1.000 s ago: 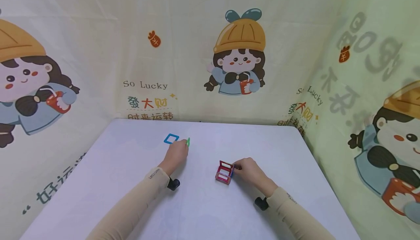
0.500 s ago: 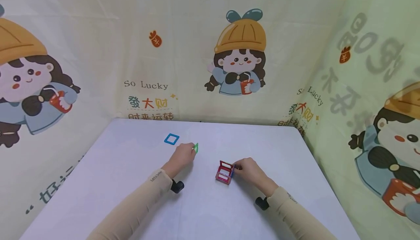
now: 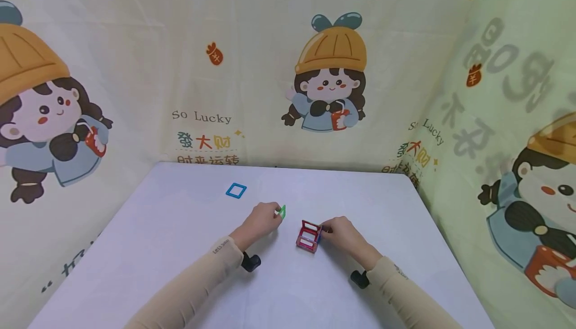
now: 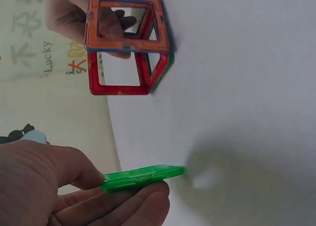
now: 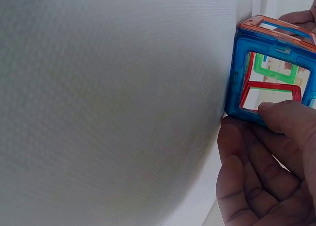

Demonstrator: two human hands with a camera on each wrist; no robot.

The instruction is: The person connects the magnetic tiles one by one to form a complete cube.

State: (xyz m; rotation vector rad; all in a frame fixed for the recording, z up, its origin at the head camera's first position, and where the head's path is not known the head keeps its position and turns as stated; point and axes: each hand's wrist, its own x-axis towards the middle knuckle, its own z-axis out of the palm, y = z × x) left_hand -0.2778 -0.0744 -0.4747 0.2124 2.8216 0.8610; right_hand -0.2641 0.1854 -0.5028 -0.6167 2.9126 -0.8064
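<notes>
My left hand [image 3: 261,221] pinches a green magnetic tile [image 4: 143,177] between thumb and fingers, raised off the table to the left of a small tile structure. Open-frame magnetic tiles make up that structure: an orange square [image 4: 123,45], red pieces [image 4: 121,90] and a blue square [image 5: 237,75] on its right side. It stands on the table. My right hand [image 3: 344,234] holds the blue square at its edge, thumb on the frame and fingers behind. In the right wrist view, some green shows through the blue frame.
A separate blue square tile [image 3: 230,189] lies flat on the white table [image 3: 189,249], toward the back left. Printed cloth [image 3: 261,94] hangs behind the table and along its sides.
My left hand has carried the green tile rightward and toward me, away from the loose blue tile and closer to the structure. My right hand and the structure have stayed put.
</notes>
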